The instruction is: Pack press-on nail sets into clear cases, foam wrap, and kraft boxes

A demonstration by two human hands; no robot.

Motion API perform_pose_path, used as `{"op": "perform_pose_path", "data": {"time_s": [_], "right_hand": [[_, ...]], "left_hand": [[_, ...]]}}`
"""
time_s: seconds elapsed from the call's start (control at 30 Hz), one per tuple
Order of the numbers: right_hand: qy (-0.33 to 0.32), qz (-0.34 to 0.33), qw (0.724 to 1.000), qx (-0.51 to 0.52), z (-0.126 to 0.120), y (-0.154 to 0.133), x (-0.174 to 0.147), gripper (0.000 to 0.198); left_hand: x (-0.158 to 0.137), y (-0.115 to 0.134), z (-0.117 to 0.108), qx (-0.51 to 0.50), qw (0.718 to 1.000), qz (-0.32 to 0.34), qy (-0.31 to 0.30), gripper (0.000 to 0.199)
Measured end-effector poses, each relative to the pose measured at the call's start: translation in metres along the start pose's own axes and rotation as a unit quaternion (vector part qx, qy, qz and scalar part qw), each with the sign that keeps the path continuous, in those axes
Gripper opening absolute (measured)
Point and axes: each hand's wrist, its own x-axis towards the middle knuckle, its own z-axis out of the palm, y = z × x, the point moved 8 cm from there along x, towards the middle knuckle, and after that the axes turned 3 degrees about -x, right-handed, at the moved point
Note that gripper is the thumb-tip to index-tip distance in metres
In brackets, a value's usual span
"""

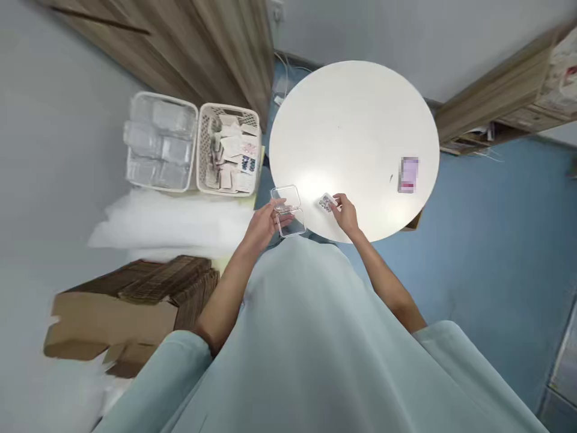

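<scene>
My left hand (265,224) grips a clear plastic box (293,224) at the near left edge of the round white table. The box is hinged and its lid stands unfolded away from the base; nothing shows inside it. Over the table, my right hand (346,215) pinches a small white card (326,202) by its right side. Dark, shiny pieces sit on the card's face, too small to name. A short gap separates the card from the box.
The round white table (351,120) bears a purple-pink item (409,174), blurred out, at its right. To the left are a white basket of cards (234,150), a bin of clear boxes (162,144), white wrapping sheets (180,222) and stacked cardboard (121,313).
</scene>
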Motion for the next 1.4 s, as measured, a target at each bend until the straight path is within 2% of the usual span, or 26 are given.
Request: {"op": "perform_pose_path", "data": {"time_s": [0.1,0.2,0.33,0.4,0.57,0.73,1.03,1.17,1.4], "right_hand": [[0.033,0.003,0.999,0.010,-0.041,0.006,-0.013,0.031],[0.069,0.010,0.997,0.044,-0.080,0.000,-0.024,0.034],[0.103,-0.015,0.988,0.115,-0.121,-0.032,-0.034,0.033],[0.093,-0.046,0.985,0.138,-0.131,-0.053,-0.038,0.033],[-0.003,-0.117,0.986,0.120,-0.127,-0.091,-0.043,0.031],[-0.063,-0.153,0.985,0.054,-0.113,-0.098,-0.047,0.026],[-0.071,-0.190,0.979,0.009,-0.106,-0.094,-0.053,0.025],[-0.058,-0.222,0.973,-0.036,-0.105,-0.101,-0.057,0.025],[-0.027,-0.233,0.970,-0.070,-0.102,-0.106,-0.055,0.027]], "left_hand": [[0.006,-0.008,0.031,0.020,1.000,0.004,-0.021,0.036],[0.008,-0.015,0.060,0.039,0.998,-0.001,-0.053,0.038],[0.004,-0.023,0.089,0.043,0.995,-0.010,-0.086,0.041],[0.001,-0.025,0.100,0.040,0.994,-0.013,-0.099,0.040],[-0.001,-0.027,0.121,0.040,0.991,-0.012,-0.131,0.039],[-0.002,-0.026,0.131,0.042,0.988,0.007,-0.146,0.040],[-0.006,-0.027,0.134,0.027,0.993,0.006,-0.119,0.040],[-0.008,-0.024,0.135,0.010,0.993,0.002,-0.115,0.038],[-0.011,-0.019,0.131,0.007,0.993,0.005,-0.114,0.041]]}}
